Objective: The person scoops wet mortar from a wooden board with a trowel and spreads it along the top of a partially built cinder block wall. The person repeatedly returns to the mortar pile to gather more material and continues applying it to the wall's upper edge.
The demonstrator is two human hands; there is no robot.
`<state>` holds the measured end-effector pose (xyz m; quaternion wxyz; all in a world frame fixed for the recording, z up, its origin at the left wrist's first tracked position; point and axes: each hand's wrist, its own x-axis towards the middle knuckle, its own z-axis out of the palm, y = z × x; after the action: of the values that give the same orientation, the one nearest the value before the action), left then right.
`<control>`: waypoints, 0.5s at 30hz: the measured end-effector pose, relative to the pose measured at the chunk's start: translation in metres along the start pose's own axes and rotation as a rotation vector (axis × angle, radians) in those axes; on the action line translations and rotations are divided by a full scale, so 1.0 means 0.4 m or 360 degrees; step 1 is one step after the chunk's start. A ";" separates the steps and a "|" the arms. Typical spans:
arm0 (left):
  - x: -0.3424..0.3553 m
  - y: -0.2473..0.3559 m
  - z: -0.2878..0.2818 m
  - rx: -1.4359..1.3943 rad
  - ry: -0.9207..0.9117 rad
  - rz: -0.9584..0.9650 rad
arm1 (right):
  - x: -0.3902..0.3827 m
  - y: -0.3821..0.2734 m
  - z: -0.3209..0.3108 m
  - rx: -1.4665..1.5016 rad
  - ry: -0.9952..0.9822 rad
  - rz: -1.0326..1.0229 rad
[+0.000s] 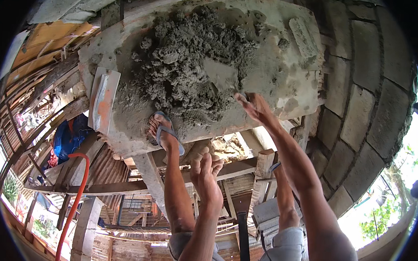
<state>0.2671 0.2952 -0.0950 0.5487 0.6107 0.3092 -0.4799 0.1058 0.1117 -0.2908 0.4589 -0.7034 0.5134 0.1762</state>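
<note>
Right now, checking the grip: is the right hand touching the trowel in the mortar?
Touching. The head view shows the right hand closed on the handle end of the trowel, its blade lying in the mortar pile.

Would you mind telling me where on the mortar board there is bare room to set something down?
The board is bare along its right part, between the mortar heap and the block wall, apart from small lumps. The heap crowds the middle; the float lies on the left edge, and the foot takes the near edge beside it.

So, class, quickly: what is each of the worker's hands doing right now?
Left hand: open, fingers spread, holding nothing.
Right hand: closed on the handle of a trowel whose blade rests in the mortar pile.
</note>
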 end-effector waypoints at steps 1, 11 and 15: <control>0.004 -0.008 0.000 0.0016 0.0016 0.0003 | 0.002 0.028 0.009 0.0011 0.0219 -0.0107; 0.003 -0.024 0.015 0.0112 0.0009 0.0000 | -0.162 0.147 0.049 -0.0165 -0.0100 0.0168; -0.004 -0.052 0.012 0.0125 -0.0010 0.0009 | -0.148 0.207 -0.037 -0.0267 -0.0005 -0.0052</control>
<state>0.2466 0.2949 -0.1010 0.5267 0.6311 0.2867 -0.4920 0.0051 0.1283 -0.2792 0.4018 -0.7474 0.4847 0.2121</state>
